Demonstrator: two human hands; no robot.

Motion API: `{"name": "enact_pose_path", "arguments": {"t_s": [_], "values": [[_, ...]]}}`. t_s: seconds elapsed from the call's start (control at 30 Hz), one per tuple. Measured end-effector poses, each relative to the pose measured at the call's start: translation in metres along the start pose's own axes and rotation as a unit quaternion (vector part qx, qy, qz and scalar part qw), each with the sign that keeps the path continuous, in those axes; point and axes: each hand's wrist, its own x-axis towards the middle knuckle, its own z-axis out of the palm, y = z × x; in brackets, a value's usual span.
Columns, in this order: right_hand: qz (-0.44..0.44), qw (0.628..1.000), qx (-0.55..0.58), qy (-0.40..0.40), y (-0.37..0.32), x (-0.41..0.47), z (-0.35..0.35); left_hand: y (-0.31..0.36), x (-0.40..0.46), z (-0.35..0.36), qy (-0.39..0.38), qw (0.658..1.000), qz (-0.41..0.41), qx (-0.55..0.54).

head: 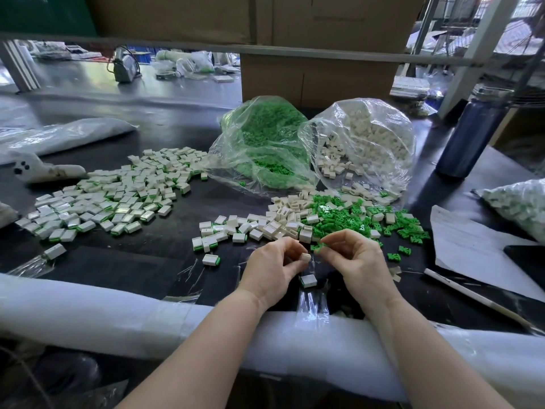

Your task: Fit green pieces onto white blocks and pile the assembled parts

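Note:
My left hand [272, 265] pinches a small white block [305, 257] between thumb and fingertips. My right hand [355, 256] pinches a green piece [317, 247] just right of that block; the two parts are a short gap apart. Under the hands one assembled part [308, 280] lies on the dark table. Loose white blocks [283, 218] and loose green pieces [356, 221] are heaped just beyond my hands. A wide spread of assembled white-and-green parts [115, 196] covers the table at the left.
An open clear bag of green pieces [262, 143] and one of white blocks [371, 143] stand behind the heaps. A dark bottle [469, 134] is at the right, white paper [472, 246] and a filled bag [519, 205] beyond it. A foam roll [118, 314] pads the near edge.

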Motion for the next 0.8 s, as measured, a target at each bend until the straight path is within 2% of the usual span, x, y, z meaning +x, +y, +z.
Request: {"name": "enact_pose_path", "arguments": {"t_s": [0.3,0.8], "values": [[0.005,1.000,-0.001,-0.025,0.0022,0.0004,0.0006,-0.0016,-0.0002,0.0002,-0.028,0.999,0.011,0.027],[0.038,0.999,-0.001,-0.023,-0.0005,-0.0017,0.0002,-0.0042,0.0026,0.0002,-0.024,0.993,-0.018,-0.114]]}}
